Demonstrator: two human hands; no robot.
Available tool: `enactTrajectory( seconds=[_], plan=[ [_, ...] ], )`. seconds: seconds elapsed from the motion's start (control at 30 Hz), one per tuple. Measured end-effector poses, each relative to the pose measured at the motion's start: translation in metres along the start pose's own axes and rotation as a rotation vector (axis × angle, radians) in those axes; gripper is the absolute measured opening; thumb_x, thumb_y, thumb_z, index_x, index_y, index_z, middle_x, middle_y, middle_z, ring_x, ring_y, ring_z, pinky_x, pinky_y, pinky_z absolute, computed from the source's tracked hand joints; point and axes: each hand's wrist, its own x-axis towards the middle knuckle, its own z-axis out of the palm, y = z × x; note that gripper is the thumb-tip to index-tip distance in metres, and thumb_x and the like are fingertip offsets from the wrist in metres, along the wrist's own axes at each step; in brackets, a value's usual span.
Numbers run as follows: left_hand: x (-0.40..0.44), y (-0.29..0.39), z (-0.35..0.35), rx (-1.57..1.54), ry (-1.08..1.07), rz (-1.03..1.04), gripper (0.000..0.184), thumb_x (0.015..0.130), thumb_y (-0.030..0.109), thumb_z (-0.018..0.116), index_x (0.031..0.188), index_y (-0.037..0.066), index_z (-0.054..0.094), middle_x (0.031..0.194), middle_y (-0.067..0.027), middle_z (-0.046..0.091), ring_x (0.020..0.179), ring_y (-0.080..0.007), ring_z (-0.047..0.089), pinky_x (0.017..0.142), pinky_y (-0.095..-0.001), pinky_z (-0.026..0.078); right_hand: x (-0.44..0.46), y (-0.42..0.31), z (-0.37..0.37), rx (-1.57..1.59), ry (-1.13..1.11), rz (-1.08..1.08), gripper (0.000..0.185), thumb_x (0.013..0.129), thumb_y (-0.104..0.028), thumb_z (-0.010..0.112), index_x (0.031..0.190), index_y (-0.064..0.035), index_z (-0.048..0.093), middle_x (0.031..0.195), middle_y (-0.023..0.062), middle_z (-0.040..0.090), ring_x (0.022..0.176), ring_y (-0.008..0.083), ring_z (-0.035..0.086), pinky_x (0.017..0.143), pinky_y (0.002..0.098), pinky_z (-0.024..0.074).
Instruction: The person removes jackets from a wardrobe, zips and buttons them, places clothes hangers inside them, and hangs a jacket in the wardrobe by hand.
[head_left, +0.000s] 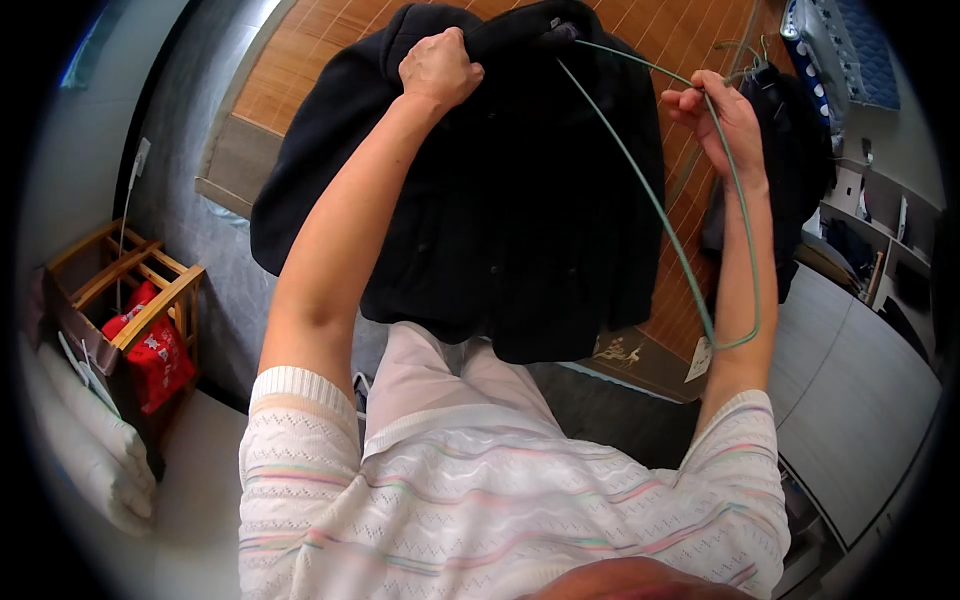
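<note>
A black coat [480,220] hangs in front of me, partly over a brown mat [300,60]. My left hand [440,72] is closed on the coat near its collar. My right hand [722,118], raised at the right, has its fingers curled around a green wire hanger [655,190]. One end of the hanger reaches to the coat's collar, where its tip is hidden by the dark cloth. The rest of the hanger loops down along my right forearm.
A wooden stool [150,290] with a red bag [155,350] stands at the left, beside a rolled white bundle [95,440]. Dark clothes [790,150] on hangers are at the right, near a grey cabinet [850,390] and open shelves [880,235].
</note>
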Motion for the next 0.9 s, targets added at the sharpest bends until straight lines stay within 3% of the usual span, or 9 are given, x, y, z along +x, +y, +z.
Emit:
enactTrajectory(
  seconds=[0.17,0.3,0.33,0.43,0.47,0.6,0.67,0.7,0.9],
  plan=[
    [0.011,-0.003,-0.004,-0.043,-0.044,-0.048,0.038,0.065,0.024,0.066,0.096,0.002,0.061,0.096,-0.0179,0.063,0.095,-0.0342,0.059,0.083,-0.0396,0.047,-0.034,-0.038,0.015,-0.302,0.087,0.063,0.036,0.095,-0.021,0.042,0.119,0.006,0.045,0.088,0.0157,0.065,0.091,0.0225,0.064,0.069,0.0284,0.0536],
    [0.012,-0.002,-0.008,-0.112,-0.087,-0.079,0.053,0.064,0.024,0.067,0.111,0.0,0.059,0.104,-0.0199,0.061,0.1,-0.0326,0.058,0.087,-0.0371,0.046,-0.045,-0.053,-0.007,-0.004,0.223,0.106,0.036,0.096,-0.02,0.041,0.121,0.0042,0.046,0.095,0.0149,0.064,0.094,0.0221,0.061,0.071,0.0261,0.0507],
    [0.012,-0.002,-0.008,-0.124,-0.082,-0.078,0.053,0.064,0.024,0.067,0.11,0.0,0.058,0.104,-0.0203,0.061,0.1,-0.0325,0.058,0.088,-0.037,0.045,-0.041,-0.054,0.003,-0.006,0.415,0.086,0.028,0.096,-0.019,0.041,0.109,0.0029,0.053,0.076,0.0057,0.059,0.071,0.0145,0.056,0.058,0.0231,0.0434],
    [0.009,0.001,-0.006,-0.159,-0.066,-0.067,0.053,0.063,0.023,0.067,0.11,-0.002,0.058,0.103,-0.0215,0.061,0.1,-0.0324,0.058,0.087,-0.0368,0.045,-0.015,-0.055,-0.025,0.509,0.023,0.005,0.02,0.095,-0.017,0.042,0.09,-0.0006,0.053,0.059,-0.0018,0.04,0.052,0.0101,0.035,0.048,0.0237,0.029],
    [0.009,0.003,-0.006,-0.168,-0.059,-0.059,0.054,0.063,0.022,0.067,0.109,-0.003,0.058,0.102,-0.0219,0.061,0.099,-0.0325,0.058,0.087,-0.0367,0.045,-0.002,-0.064,-0.01,0.531,0.126,0.002,0.021,0.093,-0.018,0.044,0.076,-0.0067,0.048,0.053,-0.0034,0.026,0.048,0.0098,0.022,0.046,0.0252,0.021],
    [0.009,0.009,-0.01,-0.207,-0.092,-0.04,0.049,0.061,0.019,0.068,0.103,-0.004,0.06,0.096,-0.0228,0.062,0.093,-0.0331,0.06,0.083,-0.0364,0.047,0.071,-0.049,0.023,0.692,-0.067,-0.103,0.039,0.094,-0.027,0.04,0.059,-0.0104,0.039,0.047,-0.0029,0.018,0.043,0.011,0.022,0.044,0.0262,0.0218],
    [0.009,0.011,-0.014,-0.235,-0.123,-0.039,0.045,0.06,0.018,0.068,0.099,-0.004,0.061,0.092,-0.0228,0.063,0.09,-0.0329,0.061,0.08,-0.0356,0.047,0.125,-0.005,0.017,0.719,-0.218,-0.173,0.033,0.082,-0.026,0.054,0.054,-0.0155,0.042,0.044,-0.0014,0.034,0.04,0.0121,0.035,0.037,0.0273,0.0297],
    [0.009,0.012,-0.017,-0.251,-0.137,-0.039,0.044,0.06,0.017,0.068,0.097,-0.005,0.061,0.09,-0.0229,0.063,0.088,-0.0328,0.061,0.079,-0.0353,0.047,0.133,0.002,0.039,0.727,0.075,-0.085,0.042,0.087,-0.031,0.05,0.052,-0.0199,0.03,0.043,-0.0053,0.025,0.037,0.008,0.025,0.036,0.023,0.0187],
    [0.004,0.001,-0.03,-0.561,-0.215,-0.084,0.036,0.062,0.009,0.067,0.095,-0.005,0.061,0.08,-0.0109,0.064,0.076,-0.0198,0.061,0.073,-0.029,0.047,0.134,0.06,0.052,-0.091,0.241,-0.134,0.043,0.087,-0.032,0.057,0.052,-0.0106,0.043,0.046,-0.0018,0.036,0.042,0.0091,0.036,0.042,0.024,0.0295]
  ],
)
